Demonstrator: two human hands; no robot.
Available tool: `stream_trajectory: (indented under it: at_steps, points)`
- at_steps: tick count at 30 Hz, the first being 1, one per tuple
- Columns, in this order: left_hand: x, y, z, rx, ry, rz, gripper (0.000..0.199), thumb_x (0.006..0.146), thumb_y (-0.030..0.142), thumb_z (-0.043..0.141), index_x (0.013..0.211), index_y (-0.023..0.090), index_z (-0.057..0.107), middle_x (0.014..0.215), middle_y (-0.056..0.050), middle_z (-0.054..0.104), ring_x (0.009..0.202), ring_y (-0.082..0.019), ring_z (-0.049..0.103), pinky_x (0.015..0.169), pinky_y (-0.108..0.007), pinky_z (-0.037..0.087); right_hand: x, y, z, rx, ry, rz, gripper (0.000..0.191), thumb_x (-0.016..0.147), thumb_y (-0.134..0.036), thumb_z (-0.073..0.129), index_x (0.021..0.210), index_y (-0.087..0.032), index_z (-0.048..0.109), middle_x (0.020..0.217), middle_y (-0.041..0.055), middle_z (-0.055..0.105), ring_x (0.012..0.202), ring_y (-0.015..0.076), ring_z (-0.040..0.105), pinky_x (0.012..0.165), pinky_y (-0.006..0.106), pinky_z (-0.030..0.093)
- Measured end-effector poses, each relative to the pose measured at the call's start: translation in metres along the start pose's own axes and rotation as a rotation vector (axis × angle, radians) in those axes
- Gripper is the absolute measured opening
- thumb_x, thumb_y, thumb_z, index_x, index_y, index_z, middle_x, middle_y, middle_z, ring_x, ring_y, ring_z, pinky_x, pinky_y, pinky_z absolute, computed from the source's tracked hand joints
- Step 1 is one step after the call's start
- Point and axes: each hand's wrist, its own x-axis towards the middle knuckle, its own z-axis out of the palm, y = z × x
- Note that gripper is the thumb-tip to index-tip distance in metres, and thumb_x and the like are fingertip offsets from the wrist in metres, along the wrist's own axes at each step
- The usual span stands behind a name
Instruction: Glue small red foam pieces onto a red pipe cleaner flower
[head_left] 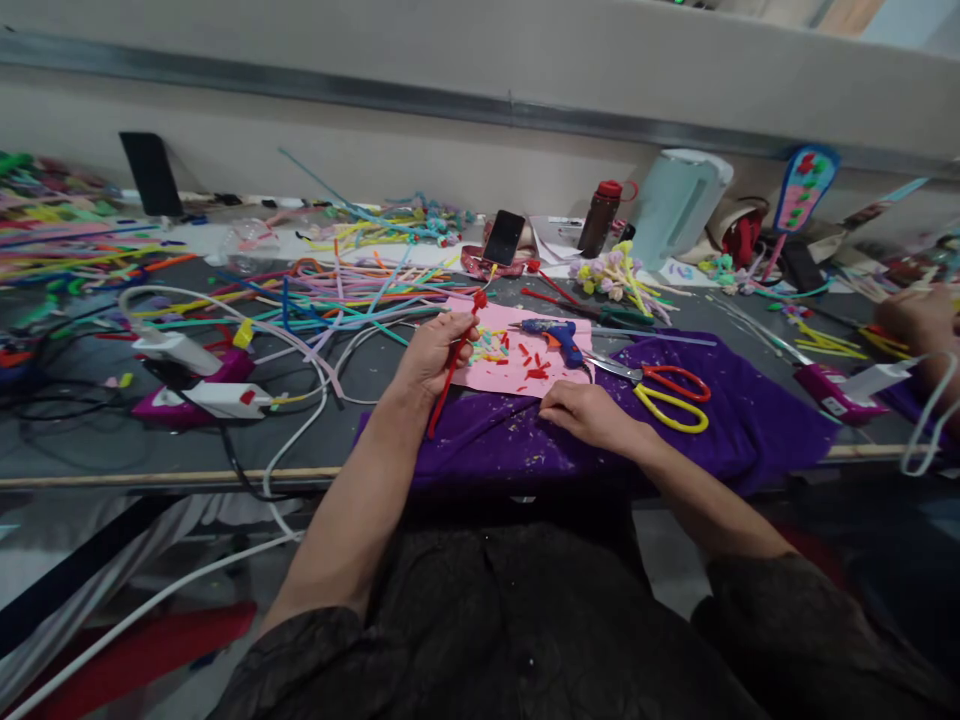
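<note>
My left hand (437,352) is closed around a red pipe cleaner stem (444,392), held at a slant with a small red tip like a flower (480,298) at its upper end. My right hand (581,412) rests low over the purple cloth (495,440), its fingers curled together; whatever they may hold is hidden. Between the hands lies a pink sheet (487,378) with short red pieces (536,372) and pale yellow and green bits (491,345) scattered on it. A blue glue gun (559,338) lies across the sheet. Scissors (660,385) with red and yellow handles lie beside my right hand.
Many coloured pipe cleaners (360,280) spread across the back left. Power strips (202,385) with white cables stand at left. A phone (504,238), a brown bottle (600,218), a pale jug (679,208) and a flower bunch (619,275) stand behind. Another person's hand (919,318) shows at right.
</note>
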Motion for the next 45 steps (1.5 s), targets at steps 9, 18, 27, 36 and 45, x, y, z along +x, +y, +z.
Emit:
stream_trajectory:
  at_steps: [9, 18, 27, 36, 45]
  points:
    - [-0.001, 0.002, -0.001, 0.032, 0.011, 0.012, 0.019, 0.064, 0.026, 0.066, 0.072, 0.012, 0.057, 0.057, 0.001, 0.054, 0.036, -0.002, 0.042, 0.032, -0.014, 0.027, -0.007, 0.008, -0.001, 0.749, 0.174, 0.42, 0.029, 0.078, -0.042, 0.051, 0.069, -0.014, 0.055, 0.055, -0.0031, 0.049, 0.038, 0.0052, 0.038, 0.036, 0.019, 0.024]
    - [-0.003, 0.006, 0.003, 0.041, 0.034, -0.017, 0.018, 0.062, 0.024, 0.067, 0.07, 0.012, 0.056, 0.057, 0.001, 0.054, 0.036, -0.002, 0.041, 0.032, -0.014, 0.026, -0.006, 0.014, -0.006, 1.042, 0.207, 0.478, 0.029, 0.074, -0.042, 0.056, 0.069, -0.015, 0.049, 0.055, -0.0047, 0.045, 0.036, 0.003, 0.033, 0.034, 0.018, 0.014]
    - [-0.003, 0.008, 0.002, 0.061, 0.041, -0.021, 0.021, 0.061, 0.027, 0.068, 0.071, 0.012, 0.056, 0.058, 0.002, 0.054, 0.036, -0.002, 0.041, 0.033, -0.014, 0.027, -0.004, 0.009, -0.018, 0.572, 0.268, 0.354, 0.036, 0.081, -0.042, 0.044, 0.055, -0.017, 0.041, 0.046, -0.006, 0.039, 0.038, 0.0054, 0.035, 0.04, 0.019, 0.027]
    - [-0.003, 0.009, -0.001, 0.07, 0.052, 0.003, 0.022, 0.061, 0.028, 0.068, 0.072, 0.012, 0.056, 0.058, 0.002, 0.055, 0.038, -0.003, 0.044, 0.033, -0.013, 0.029, 0.02, 0.097, -0.091, -0.302, 0.436, 0.436, 0.017, 0.071, -0.015, 0.047, 0.079, -0.016, 0.062, 0.075, 0.0031, 0.063, 0.065, 0.0134, 0.055, 0.062, 0.023, 0.039]
    - [-0.002, 0.006, -0.003, 0.106, 0.118, 0.102, 0.021, 0.065, 0.031, 0.064, 0.073, 0.015, 0.053, 0.05, 0.005, 0.053, 0.03, -0.001, 0.035, 0.03, -0.012, 0.022, 0.016, 0.129, -0.087, -0.475, 0.397, 0.549, 0.026, 0.076, -0.023, 0.049, 0.092, -0.018, 0.068, 0.088, 0.0082, 0.067, 0.08, 0.0202, 0.058, 0.065, 0.026, 0.039]
